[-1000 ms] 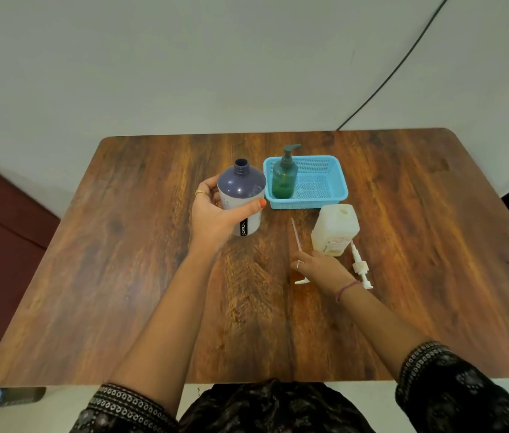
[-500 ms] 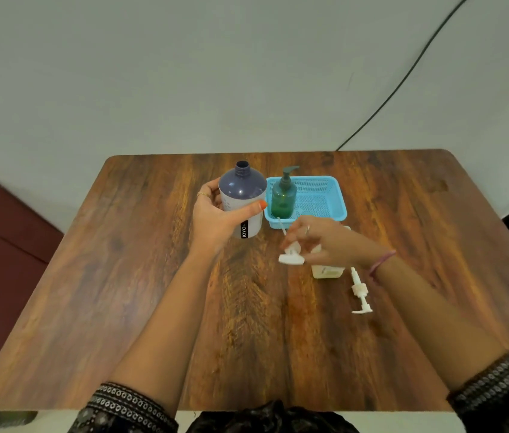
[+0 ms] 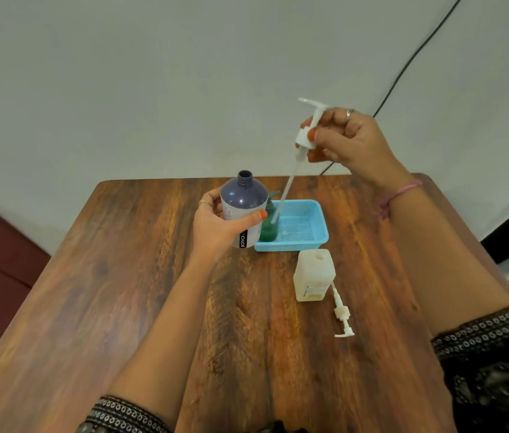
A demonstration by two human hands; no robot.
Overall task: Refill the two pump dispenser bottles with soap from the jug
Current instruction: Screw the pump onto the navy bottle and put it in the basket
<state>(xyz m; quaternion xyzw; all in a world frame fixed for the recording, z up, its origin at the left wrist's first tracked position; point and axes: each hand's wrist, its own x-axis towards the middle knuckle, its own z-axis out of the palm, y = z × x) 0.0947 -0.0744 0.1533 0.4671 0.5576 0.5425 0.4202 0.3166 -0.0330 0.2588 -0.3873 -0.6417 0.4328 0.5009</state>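
Purple bottle [image 3: 244, 207], neck open with no pump on it, stands upright in the grip of the left hand [image 3: 220, 226], whose fingers and thumb wrap round its body above the wooden table [image 3: 122, 292]. From the head view, the only view, the right hand [image 3: 345, 142] is raised well above and to the right of the left hand. It pinches a white pump head [image 3: 307, 132] by the collar, nozzle upward, and the long dip tube [image 3: 282, 195] slants down and leftward from it. The tube's lower end shows in front of the green bottle [image 3: 268, 229], just right of the left thumb; whether the two touch cannot be told.

That green bottle stands in the left end of a blue basket [image 3: 309, 242], just beside the purple bottle and partly hidden by it, its own pump in place. Nearer the person than the basket, below the raised right hand, the pale soap jug [image 3: 314, 276] sits upright on the table with its top hole uncovered. A second white pump [image 3: 342, 317] lies flat on the table, its tube end touching or just beside the jug's lower right corner. A black cable [image 3: 409, 60] runs along the wall behind the right hand.
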